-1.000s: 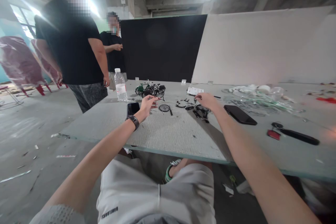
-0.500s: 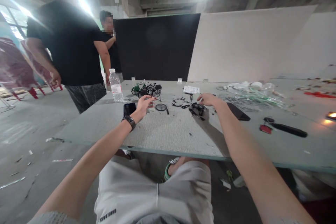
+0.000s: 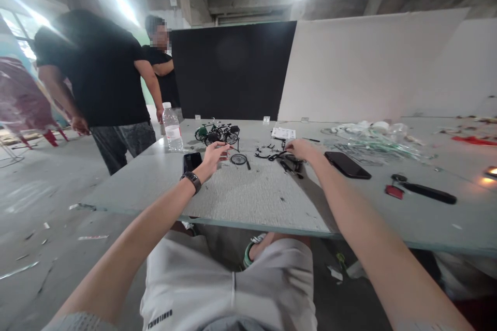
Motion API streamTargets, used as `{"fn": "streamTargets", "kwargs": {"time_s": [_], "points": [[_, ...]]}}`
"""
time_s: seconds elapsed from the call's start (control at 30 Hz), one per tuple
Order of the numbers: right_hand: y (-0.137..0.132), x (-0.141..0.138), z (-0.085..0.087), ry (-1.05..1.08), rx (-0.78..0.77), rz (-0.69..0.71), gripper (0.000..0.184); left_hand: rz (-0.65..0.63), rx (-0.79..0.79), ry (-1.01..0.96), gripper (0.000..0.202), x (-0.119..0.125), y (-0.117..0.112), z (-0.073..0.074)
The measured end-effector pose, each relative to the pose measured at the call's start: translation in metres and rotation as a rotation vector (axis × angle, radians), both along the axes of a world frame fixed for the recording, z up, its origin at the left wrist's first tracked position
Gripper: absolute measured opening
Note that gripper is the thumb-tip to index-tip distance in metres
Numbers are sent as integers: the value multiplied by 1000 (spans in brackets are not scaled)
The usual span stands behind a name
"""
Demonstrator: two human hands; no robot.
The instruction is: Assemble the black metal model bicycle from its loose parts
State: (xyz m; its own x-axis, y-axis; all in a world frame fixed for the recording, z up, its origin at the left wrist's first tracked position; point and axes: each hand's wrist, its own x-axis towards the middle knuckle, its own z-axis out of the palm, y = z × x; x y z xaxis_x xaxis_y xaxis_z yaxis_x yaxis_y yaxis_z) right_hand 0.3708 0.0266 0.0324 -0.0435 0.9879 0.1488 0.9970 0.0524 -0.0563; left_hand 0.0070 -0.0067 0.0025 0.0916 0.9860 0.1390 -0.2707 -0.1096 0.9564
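My left hand (image 3: 213,156), with a black watch on the wrist, hovers over the grey table (image 3: 252,196), fingers loosely curled with the tips together near a small black wheel (image 3: 237,159). My right hand (image 3: 301,150) reaches down over a cluster of small black model parts (image 3: 289,163), fingers curled onto them; what they grip is hidden. A finished green and black model bicycle (image 3: 217,133) stands just beyond the left hand.
A black phone (image 3: 191,161) lies by my left wrist, another phone (image 3: 347,164) right of my right hand. A water bottle (image 3: 171,128), a black-handled tool (image 3: 425,192), a red piece (image 3: 393,191) and plastic bags (image 3: 373,137) sit on the table. Two people (image 3: 101,77) stand at left.
My right hand has moved left and down onto the black parts. The left hand has stayed almost still. The person at left has shifted further left.
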Motion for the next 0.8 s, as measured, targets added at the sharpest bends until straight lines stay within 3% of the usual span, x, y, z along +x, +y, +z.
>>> {"fn": "streamTargets", "kwargs": {"time_s": [0.23, 0.43, 0.6, 0.8], "points": [[-5, -15, 13, 103, 112, 67, 30, 10, -6, -17, 19, 2, -4, 3], [-10, -39, 15, 284, 262, 255, 28, 1, -9, -21, 21, 1, -1, 0], [-19, -59, 18, 458, 224, 403, 33, -25, -15, 14, 20, 0, -1, 1], [-21, -81, 17, 569, 163, 466, 36, -10, -21, 29, 16, 1, -3, 3]]}}
